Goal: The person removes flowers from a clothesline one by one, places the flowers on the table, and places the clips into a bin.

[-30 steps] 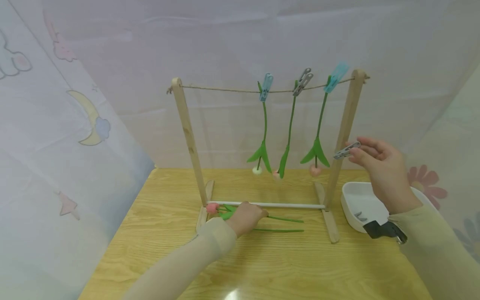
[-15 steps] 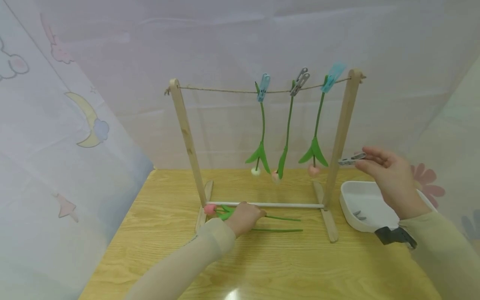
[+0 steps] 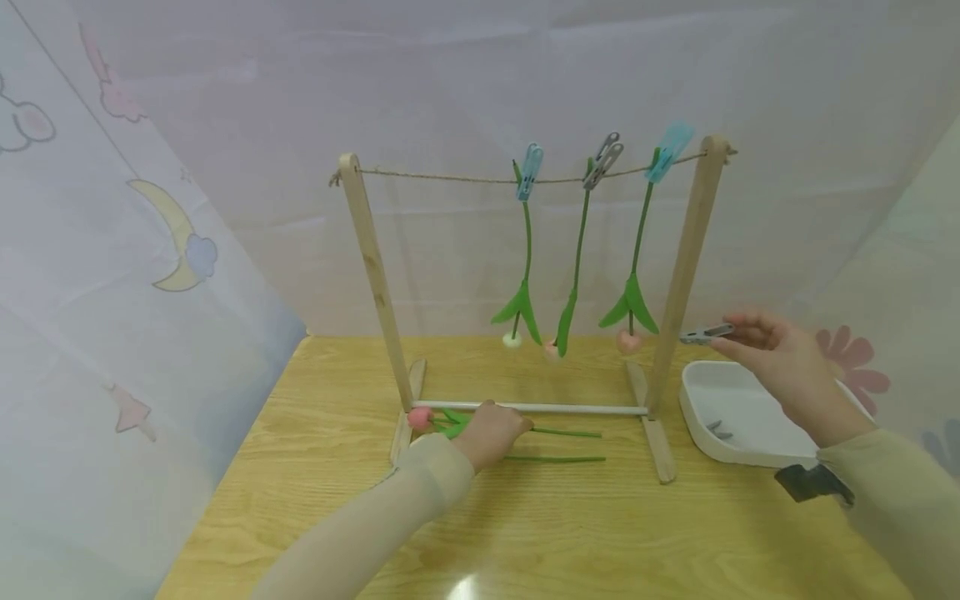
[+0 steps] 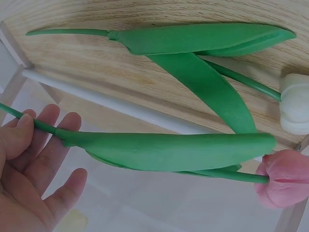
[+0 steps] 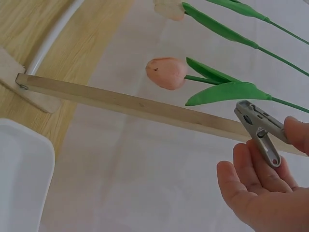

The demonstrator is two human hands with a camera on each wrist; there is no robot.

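Note:
My left hand (image 3: 491, 435) pinches the green stem of an artificial pink tulip (image 4: 285, 178) between thumb and forefinger, low over the table. A second tulip, with a white bloom (image 4: 295, 104), lies on the wood beside it; my arm hides that bloom in the head view. To the right of the rack, my right hand (image 3: 787, 371) holds a grey clothespin (image 5: 258, 130) between thumb and fingers. Three tulips hang bloom-down from the twine (image 3: 450, 178), fastened by a blue clothespin (image 3: 529, 172), a grey clothespin (image 3: 604, 162) and a light blue clothespin (image 3: 670, 152).
The wooden rack has a left post (image 3: 377, 283), a right post (image 3: 687, 279) and a white bottom bar (image 3: 570, 409). A white tray (image 3: 693, 417) with grey clothespins (image 3: 718, 430) inside stands right of it, under my right forearm. A printed cloth (image 3: 450, 75) hangs behind.
My right hand has moved right and down with the grey clothespin, away from the right post. My left hand stays almost in place on the tulip stem.

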